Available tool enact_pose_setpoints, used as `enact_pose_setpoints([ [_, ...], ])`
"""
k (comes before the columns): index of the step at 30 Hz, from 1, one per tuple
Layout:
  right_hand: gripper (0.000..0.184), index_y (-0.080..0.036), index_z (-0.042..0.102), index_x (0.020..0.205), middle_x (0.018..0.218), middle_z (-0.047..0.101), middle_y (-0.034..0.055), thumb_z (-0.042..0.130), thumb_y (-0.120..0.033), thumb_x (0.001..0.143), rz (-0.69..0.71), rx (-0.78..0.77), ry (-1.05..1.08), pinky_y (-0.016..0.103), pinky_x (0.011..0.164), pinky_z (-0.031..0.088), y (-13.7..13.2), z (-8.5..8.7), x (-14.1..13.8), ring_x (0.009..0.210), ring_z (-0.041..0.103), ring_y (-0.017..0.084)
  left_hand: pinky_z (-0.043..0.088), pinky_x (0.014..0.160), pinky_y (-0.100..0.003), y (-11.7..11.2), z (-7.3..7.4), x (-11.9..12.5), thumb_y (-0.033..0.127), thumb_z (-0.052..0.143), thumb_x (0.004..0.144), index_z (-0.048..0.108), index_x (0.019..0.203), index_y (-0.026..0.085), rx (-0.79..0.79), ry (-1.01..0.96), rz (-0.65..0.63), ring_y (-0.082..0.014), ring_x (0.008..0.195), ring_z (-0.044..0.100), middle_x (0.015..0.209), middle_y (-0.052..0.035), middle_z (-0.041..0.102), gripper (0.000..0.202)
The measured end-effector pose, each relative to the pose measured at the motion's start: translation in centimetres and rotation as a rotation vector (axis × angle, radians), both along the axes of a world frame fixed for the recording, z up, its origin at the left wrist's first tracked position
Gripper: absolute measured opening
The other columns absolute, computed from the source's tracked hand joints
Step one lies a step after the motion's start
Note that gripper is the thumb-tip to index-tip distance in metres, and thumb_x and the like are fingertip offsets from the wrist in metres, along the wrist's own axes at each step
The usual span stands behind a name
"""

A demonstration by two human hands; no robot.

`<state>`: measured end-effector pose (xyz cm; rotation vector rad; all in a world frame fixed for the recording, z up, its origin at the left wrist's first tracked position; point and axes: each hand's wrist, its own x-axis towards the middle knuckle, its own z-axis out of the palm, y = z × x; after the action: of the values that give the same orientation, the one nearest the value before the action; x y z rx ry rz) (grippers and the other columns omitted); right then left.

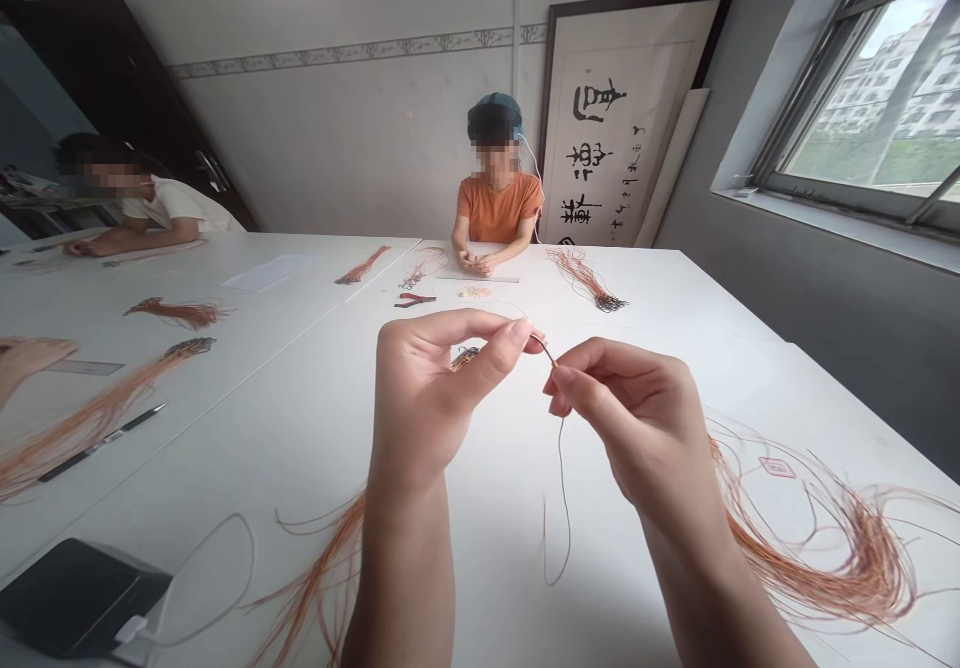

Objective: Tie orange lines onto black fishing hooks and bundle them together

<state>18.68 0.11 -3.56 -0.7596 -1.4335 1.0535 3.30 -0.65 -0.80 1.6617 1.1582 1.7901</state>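
Observation:
A thin copper-coloured wire (pixel 562 468) is stretched between my two hands above the white table (pixel 510 568). My left hand (pixel 450 368) pinches its dark upper end between thumb and forefinger. Just to the right, my right hand (pixel 630 403) pinches the same wire a short way along, fingers closed. From there its loose tail hangs down and curls back up in a narrow loop. Behind my left hand lies a bundle with dark ends (pixel 465 356), mostly hidden. By my left forearm a bundle of copper wires (pixel 322 568) is partly covered.
A large coil of copper wires (pixel 862 558) lies at the right. To the left are a pen (pixel 101 443), a long wire bundle (pixel 97 413) and a black box with a white cable (pixel 79 593). Red-handled pliers (pixel 415 300) lie farther back, before a seated person (pixel 499 203).

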Motion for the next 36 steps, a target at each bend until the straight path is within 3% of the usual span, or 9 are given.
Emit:
enact_pose_setpoints([
  [36,0.020,-0.020,0.070,0.069,0.065,0.064,0.0007,0.067,-0.026,0.088,-0.038,-0.031,-0.002,0.030,0.061,0.040,-0.47,0.22,-0.25,0.068,0.056,0.016,0.065,0.069,-0.040,-0.16,-0.02,0.01,0.030,0.079,0.089,0.081,0.072,0.035,0.005,0.017,0.016,-0.0223,0.072,0.076,0.075,0.0035,0.081,0.018],
])
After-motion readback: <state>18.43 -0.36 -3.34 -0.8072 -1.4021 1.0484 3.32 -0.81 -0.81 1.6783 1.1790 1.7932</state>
